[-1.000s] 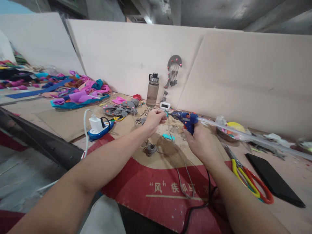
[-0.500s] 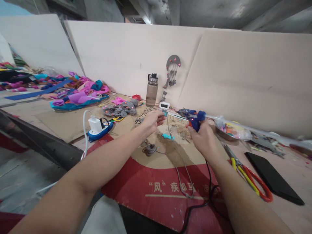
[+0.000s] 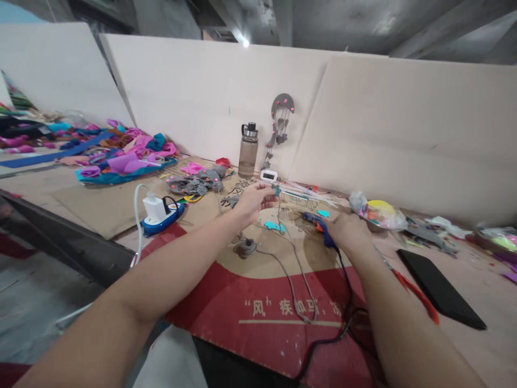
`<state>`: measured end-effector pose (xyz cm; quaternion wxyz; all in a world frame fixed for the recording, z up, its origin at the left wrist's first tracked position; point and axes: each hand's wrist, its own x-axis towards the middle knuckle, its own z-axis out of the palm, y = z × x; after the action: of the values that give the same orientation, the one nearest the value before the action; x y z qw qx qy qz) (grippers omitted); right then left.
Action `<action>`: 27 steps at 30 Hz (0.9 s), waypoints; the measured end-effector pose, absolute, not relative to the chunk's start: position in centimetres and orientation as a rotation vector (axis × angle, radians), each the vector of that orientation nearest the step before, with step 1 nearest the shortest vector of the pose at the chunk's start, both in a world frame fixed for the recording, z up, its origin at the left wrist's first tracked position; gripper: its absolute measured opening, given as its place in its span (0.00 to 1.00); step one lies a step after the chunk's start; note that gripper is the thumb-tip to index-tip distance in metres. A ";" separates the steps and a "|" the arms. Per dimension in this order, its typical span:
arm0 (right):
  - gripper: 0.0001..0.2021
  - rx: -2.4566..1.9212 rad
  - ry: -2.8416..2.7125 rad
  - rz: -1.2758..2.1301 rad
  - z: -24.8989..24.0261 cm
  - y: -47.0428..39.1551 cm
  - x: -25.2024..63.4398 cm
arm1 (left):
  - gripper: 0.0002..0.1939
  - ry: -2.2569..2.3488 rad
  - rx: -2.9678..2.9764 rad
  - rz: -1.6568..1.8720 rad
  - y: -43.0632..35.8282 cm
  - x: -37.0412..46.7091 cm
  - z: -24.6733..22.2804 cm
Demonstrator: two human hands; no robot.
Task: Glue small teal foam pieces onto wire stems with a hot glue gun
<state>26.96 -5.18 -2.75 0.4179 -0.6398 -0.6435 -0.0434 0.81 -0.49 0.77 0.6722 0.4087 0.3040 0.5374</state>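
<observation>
My left hand [image 3: 258,198] is closed in a pinch on a small teal felt piece [image 3: 276,189], from which a thin grey cord [image 3: 291,242] hangs down to the cardboard. Over at the right, my right hand [image 3: 350,233] is closed at the rear of a blue hot glue gun [image 3: 323,225], which is low over the cardboard, nozzle toward the left. Its fingertips are partly hidden. A turquoise felt cutout [image 3: 274,226] lies between the hands, and another turquoise piece [image 3: 323,213] is just beyond the gun. The wound grey cord ball [image 3: 246,247] sits below my left hand.
A water bottle [image 3: 247,151] and small digital timer [image 3: 269,175] stand at the back. To the left are a blue-and-white power strip [image 3: 162,218] and grey felt pieces [image 3: 197,182]. A black phone [image 3: 440,288], red-handled scissors [image 3: 418,293] and a bowl [image 3: 382,222] are to the right.
My right hand has lowered the glue gun toward the cardboard and moved to the right. My left hand still pinches the teal piece, nearly in place. The turquoise piece beyond the gun now shows.
</observation>
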 end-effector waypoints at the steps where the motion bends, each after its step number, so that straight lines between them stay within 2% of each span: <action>1: 0.15 -1.651 -1.571 -0.155 -2.0 -5.6 25.9 | 0.09 0.669 0.930 1.203 -0.7 0.9 0.8; 3: 0.11 -1.591 -1.506 -0.060 -0.9 -6.3 23.0 | 0.09 0.650 0.948 1.176 -1.1 1.3 0.8; 8: 0.27 -1.106 -1.388 0.731 -1.0 -7.5 16.3 | 0.10 0.648 1.024 1.180 -1.7 2.1 0.3; 12: 0.31 -1.064 -1.203 0.975 -2.4 -7.6 14.7 | 0.10 0.640 1.096 1.197 -1.6 2.4 -0.4; 16: 0.28 -1.090 -1.166 1.006 -2.9 -7.5 14.9 | 0.11 0.657 1.097 1.177 -1.5 2.5 -0.7; 22: 0.14 -1.161 -1.237 0.831 -2.7 -7.2 15.7 | 0.11 0.711 1.116 1.226 -1.7 2.6 -0.8; 27: 0.10 -1.205 -1.289 0.680 -2.3 -7.4 16.3 | 0.11 0.764 1.149 1.223 -1.8 2.9 -1.2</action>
<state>16.27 -7.36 -2.25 0.5854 -0.5166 -0.5527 0.2914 2.89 -1.79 -1.24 0.6041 0.4965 0.3302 0.5287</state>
